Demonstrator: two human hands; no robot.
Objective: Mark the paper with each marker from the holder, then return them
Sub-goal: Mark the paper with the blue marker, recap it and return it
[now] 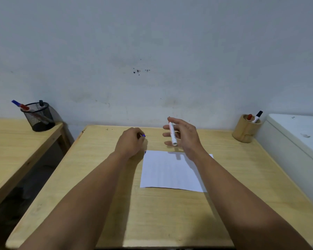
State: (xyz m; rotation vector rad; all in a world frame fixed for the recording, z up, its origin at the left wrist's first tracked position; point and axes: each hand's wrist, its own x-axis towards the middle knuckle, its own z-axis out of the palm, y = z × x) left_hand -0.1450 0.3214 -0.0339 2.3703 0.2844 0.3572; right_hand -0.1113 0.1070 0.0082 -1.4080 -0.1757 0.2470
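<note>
**Now uncapped: marker in the right hand, blue cap in the left**

Loosely, the right hand (183, 137) pinches a white marker (172, 134) upright above the paper's (170, 171) far edge, other fingers spread. The left hand (130, 143) is curled around a blue cap (143, 135), mostly hidden, beside the paper's far left corner. A bamboo holder (246, 129) with two markers stands at the tabletop's (101, 177) far right corner.

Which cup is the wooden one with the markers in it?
Look at the light wooden desk with the white paper on it, then go to its far right corner by the wall. The bamboo holder stands there, holding a red-capped and a black-capped marker. Unlike the black mesh cup on the left table, it is solid and tan.
</note>
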